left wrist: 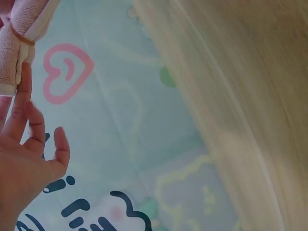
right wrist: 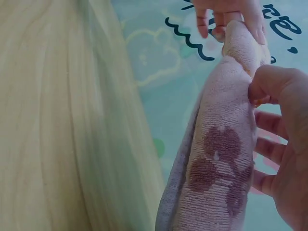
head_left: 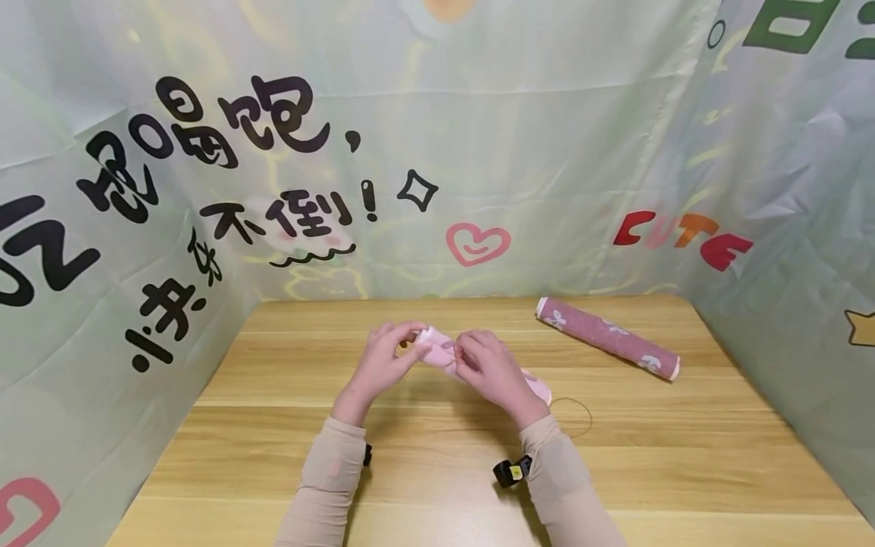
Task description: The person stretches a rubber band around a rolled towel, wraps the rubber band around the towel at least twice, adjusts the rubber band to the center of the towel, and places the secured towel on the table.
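Sleeves, left hand, right hand, both pinched on pink roll; mauve roll and thin loop rightward.

We observe one pale pink rolled towel, darker-patterned, cinched by a thin brown band; it slants, banded end toward the worktop's far-left corner.

A rolled towel is held over the table by the left hand and right hand. A band is wrapped around it. Another roll is laid on the table, farther right. A loop is seen right of the right hand. Cloth is hung behind and at both sides.
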A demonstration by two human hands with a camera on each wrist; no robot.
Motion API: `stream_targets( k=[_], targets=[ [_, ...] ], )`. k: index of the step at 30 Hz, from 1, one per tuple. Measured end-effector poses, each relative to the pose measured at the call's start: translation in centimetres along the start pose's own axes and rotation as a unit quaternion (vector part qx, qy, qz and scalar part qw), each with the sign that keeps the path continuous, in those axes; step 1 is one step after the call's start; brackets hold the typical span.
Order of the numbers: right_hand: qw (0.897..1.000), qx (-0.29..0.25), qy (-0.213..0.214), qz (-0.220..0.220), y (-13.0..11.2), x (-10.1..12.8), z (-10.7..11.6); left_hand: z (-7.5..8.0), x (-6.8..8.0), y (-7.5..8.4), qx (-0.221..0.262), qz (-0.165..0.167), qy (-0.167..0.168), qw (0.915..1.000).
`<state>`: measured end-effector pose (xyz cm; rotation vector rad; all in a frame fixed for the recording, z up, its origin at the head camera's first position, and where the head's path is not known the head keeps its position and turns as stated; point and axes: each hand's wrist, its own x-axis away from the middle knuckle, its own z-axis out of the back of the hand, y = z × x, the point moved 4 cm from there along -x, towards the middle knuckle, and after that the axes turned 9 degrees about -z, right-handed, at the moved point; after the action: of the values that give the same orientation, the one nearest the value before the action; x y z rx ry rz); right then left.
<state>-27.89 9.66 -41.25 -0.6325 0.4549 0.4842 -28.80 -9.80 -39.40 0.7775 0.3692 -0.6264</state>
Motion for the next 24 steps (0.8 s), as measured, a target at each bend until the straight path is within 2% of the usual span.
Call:
stream_targets(
  k=[2,4,9,12,14,17,21,24],
  targets=[
    [1.0,-0.014,0.01,0.004,-0.04,0.01,0.23,-0.14,-0.02,0.02,-0.001,0.004,-0.011,0.9999],
    [1.0,-0.023,0.011,0.003,-0.02,0.04,0.38,-0.16,-0.06,0.07,-0.005,-0.004,-0.015,0.9999],
    [0.999,-0.035,-0.014,0.011,0.02,0.14,0.42,-0.34,-0.15,0.29,-0.04,-0.056,-0.047,0.9965],
    [0.999,-0.038,-0.022,0.017,-0.02,0.22,0.35,-0.57,-0.02,0.18,-0.037,-0.056,-0.074,0.995],
    [0.999,-0.041,-0.024,0.016,-0.05,0.24,0.36,-0.61,0.04,0.14,-0.032,-0.048,-0.08,0.9951],
    [0.998,-0.048,-0.033,0.019,-0.18,0.23,0.33,-0.47,0.09,0.01,-0.035,-0.03,-0.068,0.9966],
    [0.996,-0.054,-0.072,0.021,-0.53,0.13,0.08,-0.07,0.13,0.26,-0.086,-0.02,-0.041,0.9953],
    [0.993,-0.058,-0.104,0.006,-0.83,0.12,-0.13,-0.03,0.12,0.65,-0.131,-0.017,-0.029,0.9907]
  ],
)
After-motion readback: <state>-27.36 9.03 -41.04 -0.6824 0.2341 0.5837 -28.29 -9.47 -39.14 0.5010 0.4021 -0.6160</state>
